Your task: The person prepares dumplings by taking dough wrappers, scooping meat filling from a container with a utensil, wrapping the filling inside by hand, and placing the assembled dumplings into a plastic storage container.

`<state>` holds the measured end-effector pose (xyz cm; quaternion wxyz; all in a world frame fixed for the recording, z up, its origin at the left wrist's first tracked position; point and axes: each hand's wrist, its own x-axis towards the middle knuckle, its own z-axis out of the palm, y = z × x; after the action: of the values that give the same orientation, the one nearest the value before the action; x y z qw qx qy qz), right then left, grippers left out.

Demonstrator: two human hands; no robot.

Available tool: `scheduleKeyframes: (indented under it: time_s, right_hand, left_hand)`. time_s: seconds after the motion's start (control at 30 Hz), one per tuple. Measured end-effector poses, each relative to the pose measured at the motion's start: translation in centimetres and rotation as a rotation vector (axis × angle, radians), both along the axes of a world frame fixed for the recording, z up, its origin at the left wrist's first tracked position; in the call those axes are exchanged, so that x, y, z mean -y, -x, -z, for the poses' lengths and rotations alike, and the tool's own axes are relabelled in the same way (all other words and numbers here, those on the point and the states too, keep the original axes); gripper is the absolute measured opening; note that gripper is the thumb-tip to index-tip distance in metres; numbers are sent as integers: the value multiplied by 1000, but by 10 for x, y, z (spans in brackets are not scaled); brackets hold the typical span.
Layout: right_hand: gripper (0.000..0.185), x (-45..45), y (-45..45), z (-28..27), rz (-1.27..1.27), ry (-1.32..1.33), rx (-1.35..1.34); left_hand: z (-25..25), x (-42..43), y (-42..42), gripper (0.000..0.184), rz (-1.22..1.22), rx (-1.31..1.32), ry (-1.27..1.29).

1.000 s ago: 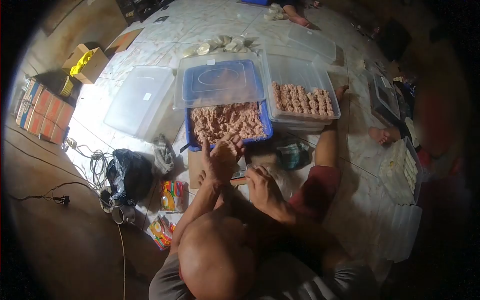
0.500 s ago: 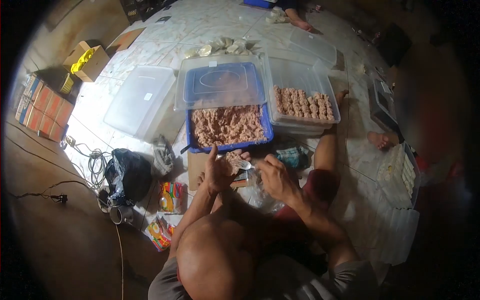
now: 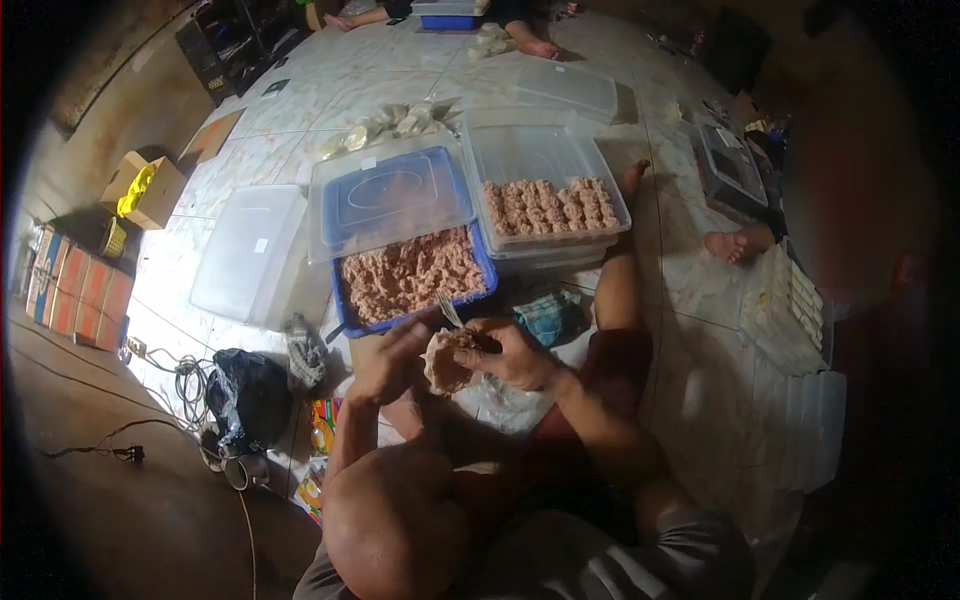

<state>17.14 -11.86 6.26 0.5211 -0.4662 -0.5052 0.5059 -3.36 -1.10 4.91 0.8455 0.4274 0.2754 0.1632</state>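
Note:
My right hand [image 3: 512,354] pinches a pale wrapper [image 3: 436,372] with pinkish minced filling on it. A fork [image 3: 449,308] is also in that hand, its tines pointing up and away over the near rim of the blue tub. My left hand [image 3: 392,362] is just left of the wrapper, fingers stretched out and slightly blurred; whether they touch it is hard to see. Beyond both hands, the blue tub [image 3: 492,272] holds a mass of minced filling [image 3: 400,277]. A clear lid [image 3: 322,222] covers its far part.
Right of the tub, a clear box [image 3: 548,150] holds rows of filled pieces [image 3: 550,207]. A clear lid [image 3: 245,255], black bag [image 3: 248,395] and cables [image 3: 190,385] lie left. Packed bags [image 3: 400,122] lie behind. Another person's foot [image 3: 726,246] shows at right.
The wrapper has passed from my left hand to my right, which still has the fork. My left fingers have come off it and straightened. The head view has tilted up and shifted right.

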Motion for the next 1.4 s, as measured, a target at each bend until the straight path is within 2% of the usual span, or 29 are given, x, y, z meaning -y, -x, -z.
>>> scheduleKeyframes:
  time_s: [0.03, 0.07, 0.13, 0.17, 0.23, 0.27, 0.3, 0.37, 0.47, 0.53, 0.57, 0.63, 0.67, 0.7, 0.73, 0.77, 0.8, 0.87, 0.9, 0.93, 1.0, 1.03, 1.1, 1.17, 1.23, 1.27, 1.3, 1.37, 1.4]
  right_hand:
    - [33, -4, -3, -10, 6, 0, -6]
    - [35, -11, -7, -20, -100, -42, 114]
    - [41, -27, -17, -28, -139, -109, 347]
    - [38, -32, -20, -25, -48, -147, 364]
    - [33, -34, -20, -3, 233, -164, 185]
    - [30, -30, -20, 11, 289, -124, 43]
    - [27, -20, -22, 22, 343, -81, -97]
    - [19, 4, -16, 39, 271, 38, 23]
    - [16, 26, 6, 69, 239, 182, -38]
    - [16, 26, 18, 62, 302, -98, 347]
    - [16, 23, 15, 62, 298, -95, 348]
    - [13, 15, 8, 64, 445, -447, 661]
    - [11, 16, 4, 56, 428, -252, 676]
    - [11, 18, 1, 58, 422, -257, 676]
    - [11, 26, 1, 64, 364, -97, 479]
    - [11, 34, 3, 71, 306, 62, 282]
    - [10, 34, 14, 78, 305, -3, 127]
    - [11, 36, 24, 79, 287, 1, 198]
    - [11, 35, 31, 76, 265, 3, 266]
    - [12, 29, 40, 75, 362, -177, 355]
    - [13, 21, 31, 77, 388, -138, 539]
    - [15, 18, 27, 80, 411, -92, 719]
    - [17, 23, 24, 78, 484, -71, 444]
    - [17, 32, 13, 85, 359, -3, 359]
    - [17, 39, 19, 86, 300, 74, 199]
    - [17, 41, 23, 85, 242, 144, 37]
    - [16, 42, 26, 83, 225, 131, 56]
    - [14, 30, 44, 84, 309, -58, 164]
    - [15, 23, 39, 97, 340, -207, 397]
  left_hand:
    - [12, -6, 5, 48, 19, -147, 3]
    - [13, 0, 3, 47, 203, -100, -443]
    - [99, -5, 14, 54, 374, -202, -676]
    - [75, 1, 6, 54, 370, -207, -670]
    - [22, 5, -20, 49, 267, -251, -1055]
    - [3, 4, -28, 40, 253, -450, -1188]
    - [12, -1, -29, 18, -64, -206, -1200]
    - [23, -3, -30, 21, -356, -136, -988]
    - [39, -6, -32, 26, -413, -95, -954]
    - [39, -5, -29, 32, -383, -4, -936]
    - [38, -3, -27, 37, -319, -83, -906]
    - [38, -1, -25, 41, -257, -164, -873]
    - [32, -1, -30, 42, -366, -282, -955]
    - [25, -3, -32, 43, -474, -402, -1035]
    - [17, -1, -23, 41, -376, -194, -850]
    - [28, -2, -23, 41, -377, -196, -847]
    - [38, -6, -27, 39, -387, 214, -438]
    - [48, -14, -29, 42, -373, 542, 349]
    - [52, -9, -28, 42, -370, 542, 352]
    - [57, 0, -27, 47, -462, 280, -439]
    - [59, -4, -24, 54, -375, -316, -1039]
    - [61, -7, -23, 54, -379, -319, -1043]
    - [47, -7, -22, 55, -636, -244, -997]
    - [17, -3, -16, 35, -557, -228, -940]
    - [22, -20, -5, 41, -403, 300, 488]
    - [21, -13, -10, 18, -356, 119, -62]
    - [20, -7, -14, 20, -391, -145, -583]
    - [37, -12, -23, 8, -259, 304, 374]
    - [40, -7, -22, 11, -232, 204, -2]
